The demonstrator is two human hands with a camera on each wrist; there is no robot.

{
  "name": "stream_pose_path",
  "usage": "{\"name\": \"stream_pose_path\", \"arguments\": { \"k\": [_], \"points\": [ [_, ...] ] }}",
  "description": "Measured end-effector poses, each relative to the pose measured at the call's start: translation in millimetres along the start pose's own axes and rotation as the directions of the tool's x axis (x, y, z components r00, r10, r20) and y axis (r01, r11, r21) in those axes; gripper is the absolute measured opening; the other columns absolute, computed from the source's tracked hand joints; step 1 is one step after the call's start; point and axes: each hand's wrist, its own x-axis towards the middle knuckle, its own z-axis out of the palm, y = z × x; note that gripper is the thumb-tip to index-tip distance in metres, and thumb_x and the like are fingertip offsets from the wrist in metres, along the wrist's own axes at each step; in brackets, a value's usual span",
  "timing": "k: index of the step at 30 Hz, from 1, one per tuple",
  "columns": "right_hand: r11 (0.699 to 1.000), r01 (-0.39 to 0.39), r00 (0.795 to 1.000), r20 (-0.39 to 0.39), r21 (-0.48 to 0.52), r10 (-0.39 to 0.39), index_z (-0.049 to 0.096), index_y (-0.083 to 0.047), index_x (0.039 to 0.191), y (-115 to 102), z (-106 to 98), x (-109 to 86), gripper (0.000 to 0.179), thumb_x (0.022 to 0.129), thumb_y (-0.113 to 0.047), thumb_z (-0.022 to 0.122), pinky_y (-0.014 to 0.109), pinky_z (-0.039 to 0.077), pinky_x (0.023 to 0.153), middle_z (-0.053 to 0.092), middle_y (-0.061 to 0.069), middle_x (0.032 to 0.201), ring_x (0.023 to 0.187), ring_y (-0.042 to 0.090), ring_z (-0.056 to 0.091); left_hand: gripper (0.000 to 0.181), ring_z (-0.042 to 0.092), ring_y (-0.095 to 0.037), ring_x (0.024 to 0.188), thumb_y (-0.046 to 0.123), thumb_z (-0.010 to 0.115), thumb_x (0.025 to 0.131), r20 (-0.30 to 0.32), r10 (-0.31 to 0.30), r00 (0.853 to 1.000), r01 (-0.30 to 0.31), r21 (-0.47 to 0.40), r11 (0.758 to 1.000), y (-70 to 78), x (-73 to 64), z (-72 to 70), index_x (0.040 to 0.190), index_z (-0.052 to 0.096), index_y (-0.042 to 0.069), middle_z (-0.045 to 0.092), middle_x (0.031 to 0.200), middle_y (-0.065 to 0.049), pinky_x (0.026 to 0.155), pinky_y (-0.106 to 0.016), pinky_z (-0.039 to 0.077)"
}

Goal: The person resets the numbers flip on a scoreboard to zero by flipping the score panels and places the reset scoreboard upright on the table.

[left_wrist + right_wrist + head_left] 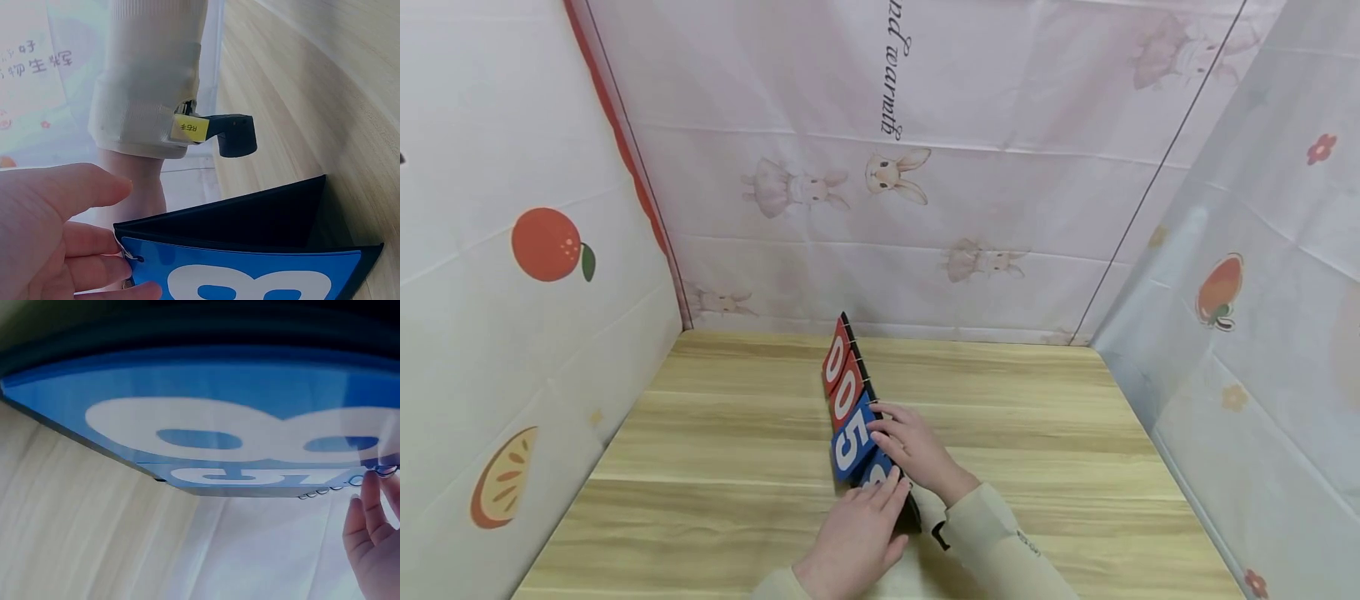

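Observation:
A flip scoreboard (913,510) stands tent-like on the table, its ringed top edge running away from me. Two red cards with 0 (835,358) hang at its far end, a blue 5 card (852,446) and a blue 8 card (250,275) nearer. The 5 card stands out from the board more than its neighbours. My left hand (857,533) rests extended fingers on the near top edge by the 8 card's ring, thumb apart on the other side. Across the top edge lie the straight fingers of my right hand (921,450), touching the rings by the 5 card.
The wood-grain table (700,500) reaches back to a printed curtain (820,275). More printed curtains hang at left and right. A black camera (237,135) sticks out from my right sleeve, near the scoreboard's near end.

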Motion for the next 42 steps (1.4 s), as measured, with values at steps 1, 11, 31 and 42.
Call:
{"name": "stream_pose_path", "arguments": {
  "k": [1, 11, 31, 42],
  "points": [
    [0.999, -0.019, 1.000, -0.002, 0.042, 0.019, 0.059, -0.011, 0.126, 1, 1, 0.0, 0.039, 0.100, -0.034, 0.041, 0.047, 0.034, 0.099, 0.040, -0.002, 0.143, 0.127, 0.020, 0.038, 0.060, 0.054, -0.022, 0.114, 0.044, 0.059, 0.088, -0.003, 0.000, 1.000, 0.000, 0.003, 1.000, -0.1, -0.1, 0.1, 0.135, 0.049, 0.008, 0.046, 0.139, -0.007, 0.090, -0.040, 0.045],
    [0.701, -0.466, 0.884, 0.247, 0.540, 0.396, 0.039, -0.006, 0.141, 24, 19, -13.5, 0.055, 0.101, -0.043, 0.028, 0.051, 0.039, 0.093, 0.054, 0.018, 0.126, 0.113, 0.035, 0.052, 0.060, 0.056, -0.024, 0.112, 0.043, 0.061, 0.087, -0.088, 0.035, 0.996, -0.031, 0.049, 0.998, 0.0, -4.2, 1.0, 0.133, 0.051, 0.006, 0.048, 0.137, -0.011, 0.090, -0.040, 0.044],
    [0.633, -0.533, 0.844, 0.303, 0.561, 0.443, 0.023, 0.001, 0.145, 35, 32, -14.6, 0.063, 0.101, -0.044, 0.022, 0.051, 0.033, 0.100, 0.053, 0.017, 0.127, 0.116, 0.029, 0.050, 0.061, 0.059, -0.023, 0.107, 0.043, 0.058, 0.089, -0.007, 0.009, 1.000, -0.009, -0.010, 1.000, -0.1, -2.3, -3.9, 0.136, 0.048, 0.006, 0.044, 0.140, -0.011, 0.087, -0.040, 0.045],
    [0.457, -0.517, 0.733, 0.100, 0.724, 0.673, 0.022, 0.004, 0.144, 36, 36, -17.4, 0.075, 0.092, -0.037, 0.057, 0.046, 0.041, 0.094, 0.046, 0.029, 0.127, 0.106, 0.029, 0.056, 0.062, 0.060, -0.020, 0.105, 0.046, 0.057, 0.089, 0.095, -0.026, 0.995, 0.032, -0.066, 0.997, 0.5, -0.5, -6.3, 0.139, 0.045, 0.011, 0.041, 0.143, -0.006, 0.087, -0.043, 0.046]
  ]
}}
